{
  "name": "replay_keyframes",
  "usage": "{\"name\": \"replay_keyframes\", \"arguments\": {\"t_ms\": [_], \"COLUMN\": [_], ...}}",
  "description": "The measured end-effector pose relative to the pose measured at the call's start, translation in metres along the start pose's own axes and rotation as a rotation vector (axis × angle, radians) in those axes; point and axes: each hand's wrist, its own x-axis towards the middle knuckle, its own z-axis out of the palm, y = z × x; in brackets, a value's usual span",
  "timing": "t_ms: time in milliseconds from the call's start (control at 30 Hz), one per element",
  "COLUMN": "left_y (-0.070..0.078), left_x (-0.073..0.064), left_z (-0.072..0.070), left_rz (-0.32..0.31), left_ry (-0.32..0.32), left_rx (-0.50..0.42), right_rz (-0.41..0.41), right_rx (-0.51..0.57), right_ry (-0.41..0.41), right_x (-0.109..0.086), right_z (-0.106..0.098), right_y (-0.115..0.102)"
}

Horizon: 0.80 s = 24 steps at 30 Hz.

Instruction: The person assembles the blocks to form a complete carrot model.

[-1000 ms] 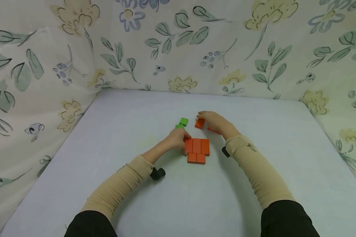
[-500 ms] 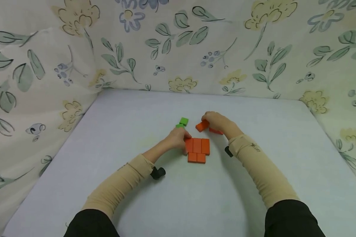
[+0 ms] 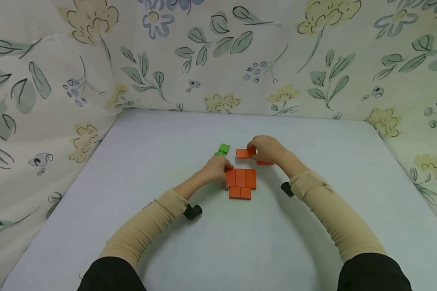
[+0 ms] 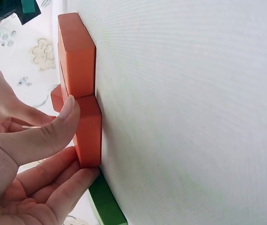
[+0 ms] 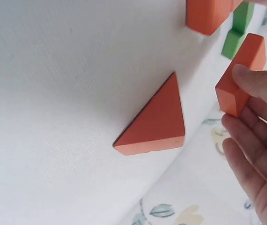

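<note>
My left hand (image 3: 215,169) pinches the left end of a flat group of orange wooden blocks (image 3: 240,178). In the left wrist view its thumb lies along the end block (image 4: 90,136), with fingertips at the far side. Beyond the group, my right hand (image 3: 269,148) holds a rectangular orange block (image 5: 250,54) between thumb and fingers, its long side now running left to right. An orange triangular block (image 5: 157,117) lies flat on the table below that hand, partly covered by it in the head view.
Two green blocks (image 3: 224,148) sit just beyond my left hand, touching at a corner. The white table (image 3: 189,133) meets a flower-patterned cloth (image 3: 218,72) at its back and sides. A black wrist camera (image 3: 192,212) hangs under my left forearm.
My right hand has shifted slightly right and turned the rectangular orange block from upright to crosswise. The left hand stays at the orange group.
</note>
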Motion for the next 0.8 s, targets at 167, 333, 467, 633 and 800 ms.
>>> {"name": "replay_keyframes", "arguments": {"t_ms": [167,333,467,633,800], "left_y": [-0.002,-0.002,-0.001,-0.001,-0.001], "left_x": [0.001,0.001,0.001,0.001,0.001], "left_z": [0.001,0.001,0.001,0.000,0.000], "left_rz": [0.002,0.003,0.004,-0.002,0.005], "left_ry": [0.013,0.015,0.018,0.012,0.004], "left_rx": [-0.007,-0.011,0.006,0.015,0.013], "right_rz": [0.000,-0.022,-0.048,-0.084,-0.081], "right_rx": [-0.036,-0.021,0.026,0.040,0.060], "right_ry": [0.069,0.149,0.192,0.199,0.169], "right_x": [-0.018,-0.040,-0.056,-0.073,-0.084], "right_z": [0.000,0.003,0.007,0.013,0.017], "right_y": [-0.013,-0.028,-0.039,-0.049,-0.056]}}
